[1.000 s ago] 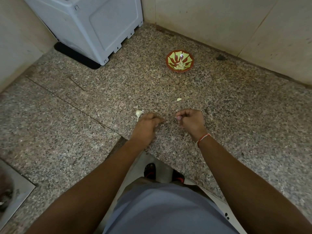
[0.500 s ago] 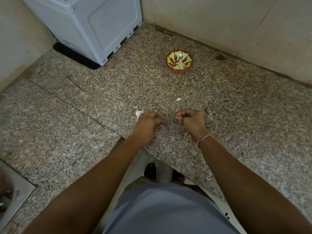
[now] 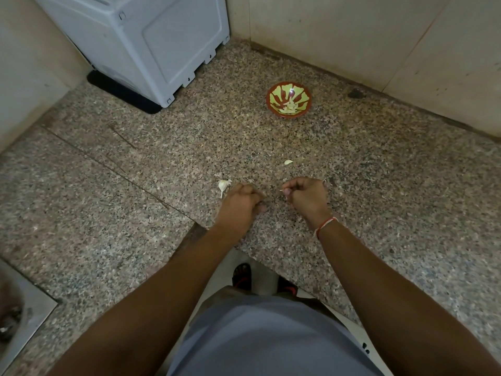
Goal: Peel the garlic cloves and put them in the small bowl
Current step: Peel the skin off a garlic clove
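1. Speckled granite counter [image 3: 379, 185], polished; grey moulded plastic box [image 3: 151, 44] back-left.
2. Our left hand [image 3: 238, 203] curled, contents hidden, can't tell. Right hand [image 3: 306, 195] pinches a papery skin bit.
3. Round red/green bowl [image 3: 289, 99] w/ peeled cloves, far back.
4. Unpeeled clove [image 3: 222, 184] beside left hand; small clove [image 3: 288, 162] apart.

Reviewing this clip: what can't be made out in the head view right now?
- Left hand: curled fingers hide whether it holds anything.
- Right hand: a pale scrap shows at the fingers, too small to tell skin from clove.
- Small bowl: the pale pieces inside can't be counted.
- Sink: cut off by the left edge.
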